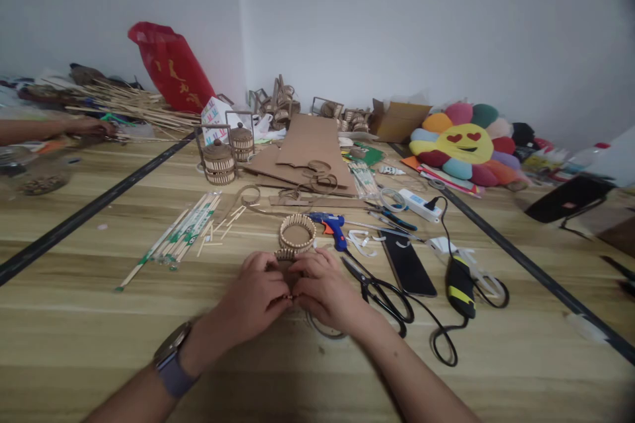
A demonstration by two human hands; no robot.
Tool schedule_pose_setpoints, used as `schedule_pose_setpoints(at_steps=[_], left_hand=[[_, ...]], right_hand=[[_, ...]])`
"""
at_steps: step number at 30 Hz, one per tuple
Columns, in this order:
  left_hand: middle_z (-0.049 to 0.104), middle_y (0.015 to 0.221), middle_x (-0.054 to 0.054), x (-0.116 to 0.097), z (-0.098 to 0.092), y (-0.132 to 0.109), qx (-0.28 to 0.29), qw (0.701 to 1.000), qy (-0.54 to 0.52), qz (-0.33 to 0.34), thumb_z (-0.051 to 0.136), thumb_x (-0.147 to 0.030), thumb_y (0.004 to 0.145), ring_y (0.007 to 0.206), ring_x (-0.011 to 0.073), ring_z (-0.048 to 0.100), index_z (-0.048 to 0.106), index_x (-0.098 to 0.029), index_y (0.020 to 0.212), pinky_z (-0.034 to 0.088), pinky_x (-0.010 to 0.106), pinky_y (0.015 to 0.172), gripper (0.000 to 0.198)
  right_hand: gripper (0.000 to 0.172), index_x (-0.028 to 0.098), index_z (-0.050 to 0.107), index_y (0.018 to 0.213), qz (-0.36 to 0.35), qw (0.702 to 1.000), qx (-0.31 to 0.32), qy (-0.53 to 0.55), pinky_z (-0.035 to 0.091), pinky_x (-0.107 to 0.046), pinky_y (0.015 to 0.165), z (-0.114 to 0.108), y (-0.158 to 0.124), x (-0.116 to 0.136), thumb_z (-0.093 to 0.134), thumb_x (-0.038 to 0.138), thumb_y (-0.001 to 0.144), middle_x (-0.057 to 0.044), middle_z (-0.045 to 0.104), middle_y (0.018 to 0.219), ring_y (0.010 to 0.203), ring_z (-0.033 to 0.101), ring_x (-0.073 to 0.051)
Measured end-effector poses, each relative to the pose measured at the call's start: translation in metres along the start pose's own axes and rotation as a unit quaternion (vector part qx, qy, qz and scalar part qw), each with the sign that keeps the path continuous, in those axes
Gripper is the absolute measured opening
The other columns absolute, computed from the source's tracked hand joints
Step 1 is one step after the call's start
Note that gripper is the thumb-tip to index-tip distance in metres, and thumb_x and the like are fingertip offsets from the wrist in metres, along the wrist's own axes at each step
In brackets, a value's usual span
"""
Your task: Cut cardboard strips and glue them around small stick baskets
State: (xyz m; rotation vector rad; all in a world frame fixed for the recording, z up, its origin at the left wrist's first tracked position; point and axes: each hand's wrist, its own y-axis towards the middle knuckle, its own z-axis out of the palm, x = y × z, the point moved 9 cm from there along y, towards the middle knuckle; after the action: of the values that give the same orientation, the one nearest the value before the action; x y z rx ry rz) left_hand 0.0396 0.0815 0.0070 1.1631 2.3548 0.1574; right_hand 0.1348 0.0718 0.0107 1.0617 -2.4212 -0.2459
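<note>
Both my hands meet at the table's near middle over a small ribbed cardboard-and-stick piece [286, 255]. My left hand [258, 301], with a watch on its wrist, curls its fingers round the piece. My right hand [322, 287] pinches it from the other side. Just beyond them stands a round ring of short wooden sticks [297, 232]. A blue glue gun [331, 226] lies to the right of the ring. Black scissors [380, 291] lie beside my right hand.
Wrapped chopsticks [181, 235] lie to the left. A dark phone [407, 263], a black and yellow tool [460, 285] with its cord and a power strip [421, 205] lie to the right. Cardboard sheets [310, 145], stick baskets [219, 162] and a flower cushion [466, 144] fill the back. Another person's hand [86, 125] rests far left.
</note>
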Motion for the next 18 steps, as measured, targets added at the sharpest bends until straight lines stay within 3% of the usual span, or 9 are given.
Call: schedule_pose_setpoints(at_steps=[12,18], left_hand=[[0.072,0.082,0.001,-0.0031,-0.0068,-0.0006,-0.021,0.999,0.03,0.005,0.075,-0.025,0.088,0.098,0.0269,0.056,0.073,-0.023,0.078,0.042,0.044,0.09,0.01],[0.07,0.084,0.003,-0.0004,-0.0045,-0.0004,-0.028,0.999,0.035,0.003,0.071,-0.026,0.092,0.093,0.0252,0.057,0.073,-0.022,0.079,0.044,0.041,0.086,0.013]], right_hand=[[0.012,0.023,0.076,0.091,-0.013,0.999,-0.034,-0.029,0.025,-0.052,0.116,-0.0032,-0.0021,0.0035,0.064,0.024,0.094,-0.008,0.066,0.132,0.127,0.055,-0.026],[0.015,0.021,0.073,0.104,-0.03,0.997,-0.045,-0.048,0.032,-0.049,0.113,-0.0041,-0.0005,0.0074,0.061,0.025,0.097,-0.01,0.07,0.122,0.12,0.058,-0.025]])
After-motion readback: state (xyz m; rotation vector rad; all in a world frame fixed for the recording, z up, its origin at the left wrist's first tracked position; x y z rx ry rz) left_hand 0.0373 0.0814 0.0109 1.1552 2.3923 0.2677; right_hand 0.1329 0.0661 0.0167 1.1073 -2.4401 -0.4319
